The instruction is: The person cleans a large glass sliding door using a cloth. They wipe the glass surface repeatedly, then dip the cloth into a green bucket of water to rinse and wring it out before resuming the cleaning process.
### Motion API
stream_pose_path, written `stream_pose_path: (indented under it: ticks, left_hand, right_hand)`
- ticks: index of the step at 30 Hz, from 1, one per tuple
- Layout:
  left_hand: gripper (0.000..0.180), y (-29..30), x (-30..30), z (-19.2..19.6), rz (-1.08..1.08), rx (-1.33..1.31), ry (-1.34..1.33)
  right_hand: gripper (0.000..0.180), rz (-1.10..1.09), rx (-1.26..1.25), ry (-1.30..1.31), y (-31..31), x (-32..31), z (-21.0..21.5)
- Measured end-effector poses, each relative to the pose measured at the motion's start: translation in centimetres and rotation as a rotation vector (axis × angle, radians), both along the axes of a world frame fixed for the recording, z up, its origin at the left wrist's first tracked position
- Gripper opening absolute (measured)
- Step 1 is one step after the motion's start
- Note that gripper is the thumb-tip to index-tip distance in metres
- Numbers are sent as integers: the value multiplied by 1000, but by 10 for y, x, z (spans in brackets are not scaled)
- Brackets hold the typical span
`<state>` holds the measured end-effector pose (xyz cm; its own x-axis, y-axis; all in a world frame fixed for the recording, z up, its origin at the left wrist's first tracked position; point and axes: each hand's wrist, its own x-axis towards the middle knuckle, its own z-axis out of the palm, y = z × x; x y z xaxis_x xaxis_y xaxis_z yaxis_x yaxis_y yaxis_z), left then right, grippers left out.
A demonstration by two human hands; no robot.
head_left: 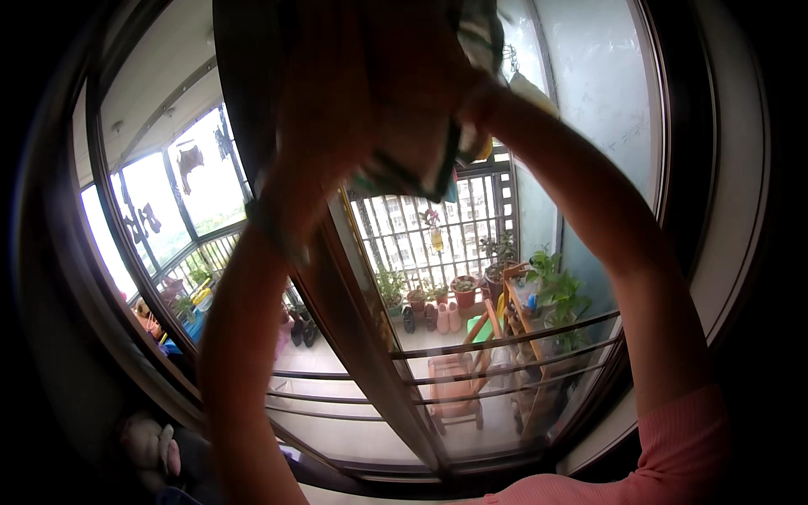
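Observation:
Both arms are raised in front of a dark-framed glass window, and the hands meet near the top of the view in deep shadow. My left hand is up against the dark upright frame, its fingers too dark to make out. Close beside it, my right hand is on a pale cloth with dark green edging. The cloth hangs bunched below the hands, one corner pointing down. More of it shows past my right wrist. A band circles my left wrist, and a pink sleeve covers my right upper arm.
Horizontal bars cross the lower window. Beyond the glass is a balcony with a railing, potted plants, several shoes, a wooden chair and a wooden shelf. A stuffed toy lies at lower left.

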<state>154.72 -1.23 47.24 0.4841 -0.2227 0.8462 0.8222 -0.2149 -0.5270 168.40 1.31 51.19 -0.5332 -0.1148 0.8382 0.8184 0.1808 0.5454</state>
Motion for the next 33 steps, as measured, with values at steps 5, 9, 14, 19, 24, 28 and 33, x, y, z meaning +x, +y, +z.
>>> stream_pose_path:
  ticks: [5, 9, 14, 19, 24, 28, 33]
  left_hand:
    - [69, -26, 23, -177, 81, -468, -151]
    - [79, -66, 37, -328, -17, -903, -219]
    - [88, -103, 43, -435, -117, -1189, -278]
    - [92, -94, 52, -384, -222, -1087, -312]
    - [90, -49, 50, -228, -108, -624, -185]
    - [98, -20, 29, -87, -13, -261, -114]
    - [76, -3, 14, 62, -31, 108, 49]
  right_hand:
    - [57, 431, -139, -92, 10, 38, -186]
    - [48, 773, -729, -88, -23, 45, -303]
    - [32, 855, -1081, -218, -57, 52, -330]
    - [34, 766, -1266, -374, -47, 63, -303]
    - [37, 114, 177, -452, 45, 90, -227]
    - [47, 341, -281, -311, 29, 45, -66]
    - [45, 13, -182, -191, -29, 41, 76]
